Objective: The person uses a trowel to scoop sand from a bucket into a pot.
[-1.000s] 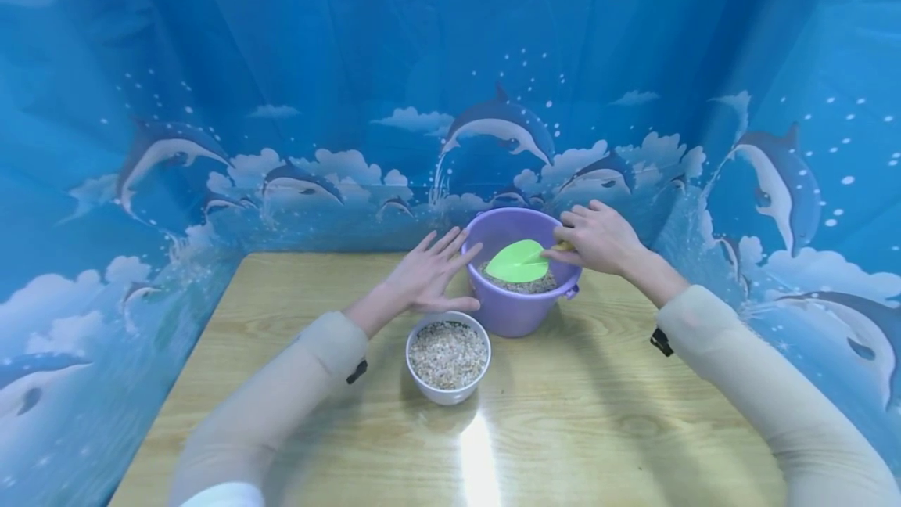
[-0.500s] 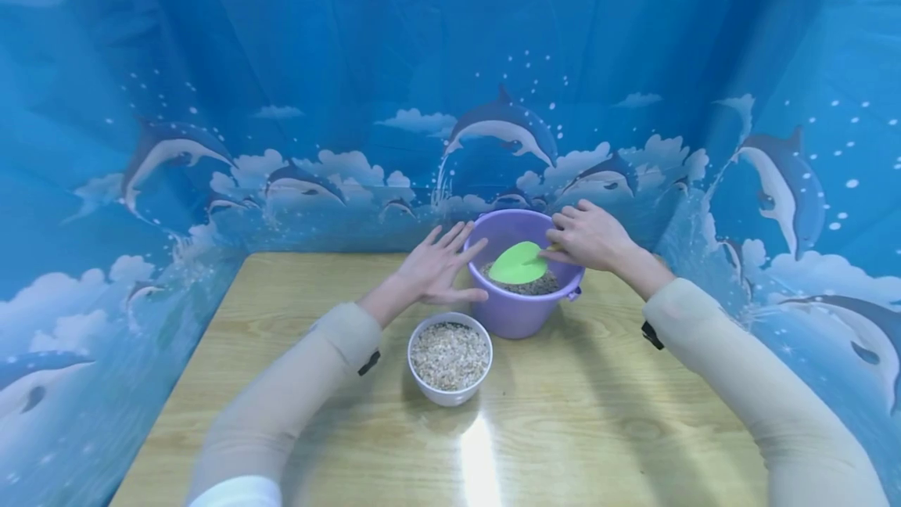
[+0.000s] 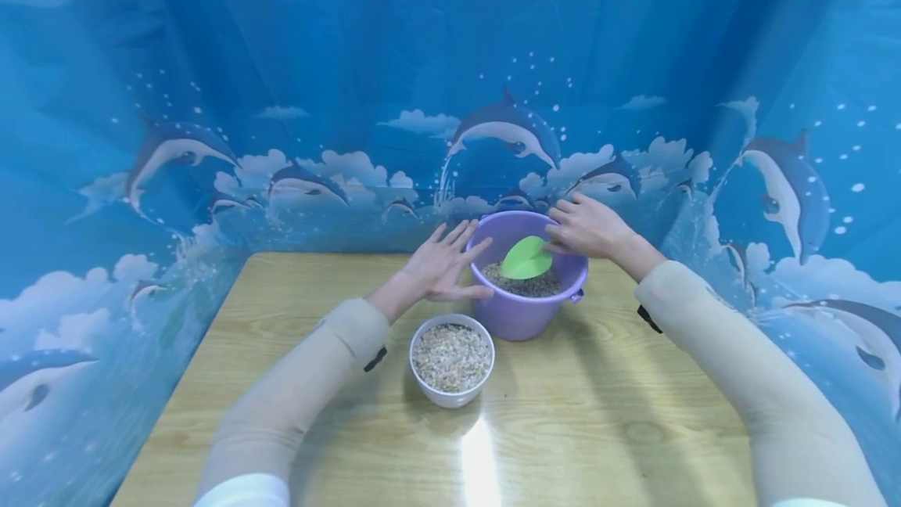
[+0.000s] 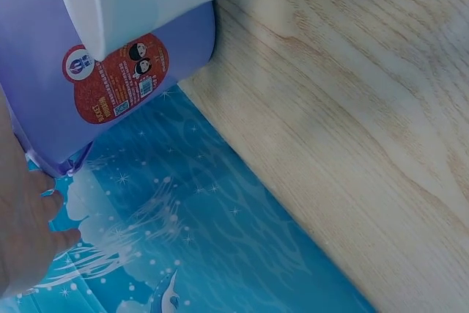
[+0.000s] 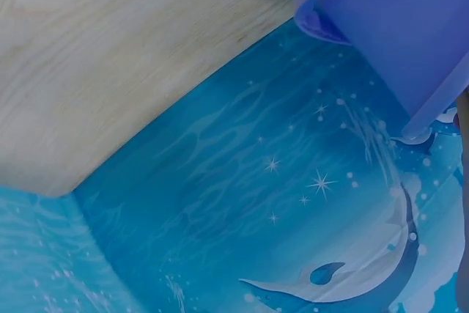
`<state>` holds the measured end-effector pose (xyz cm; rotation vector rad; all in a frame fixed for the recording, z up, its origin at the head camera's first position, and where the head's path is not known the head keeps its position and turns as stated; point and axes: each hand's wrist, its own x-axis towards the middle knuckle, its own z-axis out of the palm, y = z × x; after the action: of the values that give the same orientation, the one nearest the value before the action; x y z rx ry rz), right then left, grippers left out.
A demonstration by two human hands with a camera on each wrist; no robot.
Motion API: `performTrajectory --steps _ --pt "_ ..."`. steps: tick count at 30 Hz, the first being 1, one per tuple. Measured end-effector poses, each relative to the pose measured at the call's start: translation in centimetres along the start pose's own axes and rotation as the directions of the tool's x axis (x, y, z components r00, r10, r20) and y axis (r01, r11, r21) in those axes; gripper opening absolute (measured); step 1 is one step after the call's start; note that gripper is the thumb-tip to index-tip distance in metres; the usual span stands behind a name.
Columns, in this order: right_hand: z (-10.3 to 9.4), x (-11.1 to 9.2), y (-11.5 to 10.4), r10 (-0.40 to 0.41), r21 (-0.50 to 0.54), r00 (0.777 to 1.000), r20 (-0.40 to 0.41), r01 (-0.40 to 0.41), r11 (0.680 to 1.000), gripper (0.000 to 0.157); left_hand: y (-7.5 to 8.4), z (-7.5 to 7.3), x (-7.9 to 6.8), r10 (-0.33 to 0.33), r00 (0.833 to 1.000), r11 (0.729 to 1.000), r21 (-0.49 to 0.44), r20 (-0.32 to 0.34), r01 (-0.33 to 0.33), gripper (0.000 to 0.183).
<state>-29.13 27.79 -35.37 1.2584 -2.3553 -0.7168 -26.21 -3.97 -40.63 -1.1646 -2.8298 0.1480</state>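
In the head view a purple bucket (image 3: 517, 318) stands at the table's far side, with coarse grain-like material (image 3: 542, 285) in its bottom. My right hand (image 3: 587, 227) grips the handle of a green toy shovel (image 3: 526, 258) over the bucket's right rim; the blade is inside, tilted down above the grains. My left hand (image 3: 442, 266), fingers spread, is at the bucket's left rim; whether it presses the wall is unclear. In front of it sits a white bowl (image 3: 450, 399), filled with pale grains (image 3: 451, 357). The left wrist view shows the bucket's red label (image 4: 121, 78).
The wooden table (image 3: 563, 421) carries a bright light reflection near its front. Behind it and at both sides hangs a blue dolphin-print sheet (image 3: 394, 37). A small clip-like handle joint (image 3: 577, 296) sticks out from the bucket's right side.
My right hand has shifted slightly left, and the shovel blade has tilted further downward in the bucket. My left hand has moved slightly right and up along the bucket. The bowl stays put.
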Motion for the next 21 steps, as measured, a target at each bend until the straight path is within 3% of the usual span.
performTrajectory --steps 11,21 --pt "1.3 1.2 0.2 -0.070 -0.014 0.994 0.083 0.071 0.997 0.036 0.1 -0.2 0.3 -0.002 1.000 1.000 0.009 0.017 0.002 0.099" --pt "2.3 1.8 0.2 -0.110 -0.076 0.989 0.099 0.118 0.990 0.041 0.0 -0.1 0.4 -0.001 1.000 1.000 0.019 0.016 0.001 0.100"
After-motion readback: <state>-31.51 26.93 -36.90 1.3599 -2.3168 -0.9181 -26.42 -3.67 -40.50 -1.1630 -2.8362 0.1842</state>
